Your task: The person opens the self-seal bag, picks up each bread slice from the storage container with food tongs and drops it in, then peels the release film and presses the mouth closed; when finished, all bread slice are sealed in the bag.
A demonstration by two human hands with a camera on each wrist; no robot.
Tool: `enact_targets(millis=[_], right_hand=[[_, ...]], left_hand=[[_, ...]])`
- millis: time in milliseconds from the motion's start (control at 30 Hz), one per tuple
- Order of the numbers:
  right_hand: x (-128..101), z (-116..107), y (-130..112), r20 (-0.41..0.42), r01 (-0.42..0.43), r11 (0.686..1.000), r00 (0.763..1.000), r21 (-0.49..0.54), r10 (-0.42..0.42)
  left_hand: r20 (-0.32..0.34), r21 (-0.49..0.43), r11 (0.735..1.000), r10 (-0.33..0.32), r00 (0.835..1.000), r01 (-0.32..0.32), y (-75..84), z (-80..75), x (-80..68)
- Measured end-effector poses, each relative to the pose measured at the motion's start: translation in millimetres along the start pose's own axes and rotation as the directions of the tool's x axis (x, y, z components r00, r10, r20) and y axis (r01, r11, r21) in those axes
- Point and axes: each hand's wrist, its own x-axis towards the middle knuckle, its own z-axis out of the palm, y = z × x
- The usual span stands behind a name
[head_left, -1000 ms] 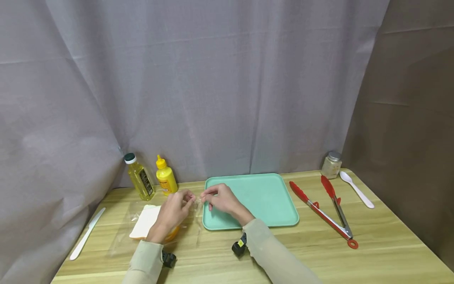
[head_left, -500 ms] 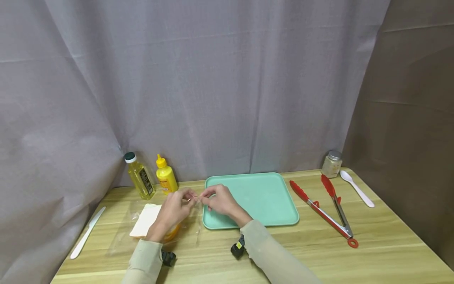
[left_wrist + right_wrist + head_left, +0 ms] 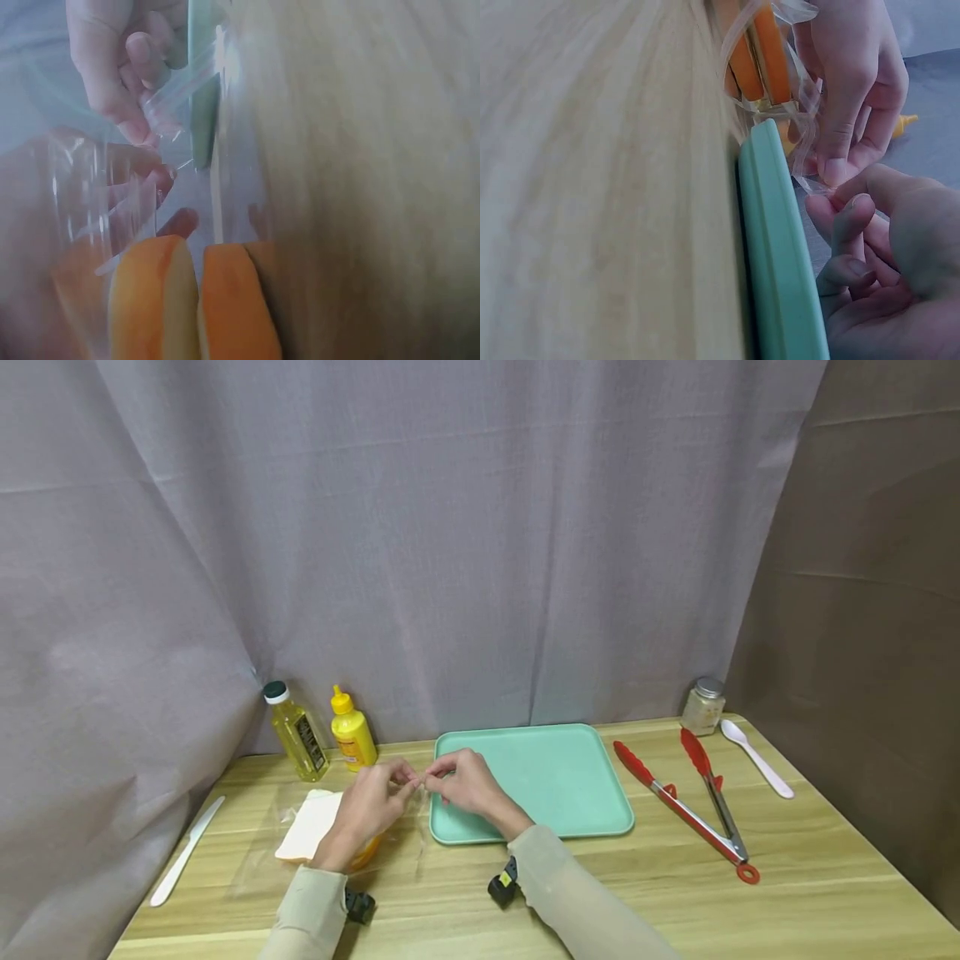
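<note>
both hands meet at the left edge of the mint-green rectangular plastic tray (image 3: 555, 777) on the pale wooden surface (image 3: 787, 877). the left hand (image 3: 369, 806) and the right hand (image 3: 463, 782) each pinch the mouth of the clear plastic bag of sliced bread (image 3: 318, 831) with curled fingers (image 3: 840, 150), thumb against forefinger. the bag lies just left of the tray, under the left hand.

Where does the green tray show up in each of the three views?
Head: the green tray lies centre on the table, just right of both hands.
Left wrist: only a thin green edge shows, upper middle, behind the clear bag.
Right wrist: its rim runs down the centre to the bottom edge.
Shared landmark: the clear bag pinched by both hands beside the tray's edge.
</note>
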Motion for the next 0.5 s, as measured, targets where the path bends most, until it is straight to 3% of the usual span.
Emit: enact_targets(millis=[500], right_hand=[[-0.1,-5.0,1.3,0.051,0.012,1.0,0.999,0.016,-0.013]], left_hand=[[0.001,0.008,1.0,-0.004,1.0,0.004,0.8,1.9,-0.8]])
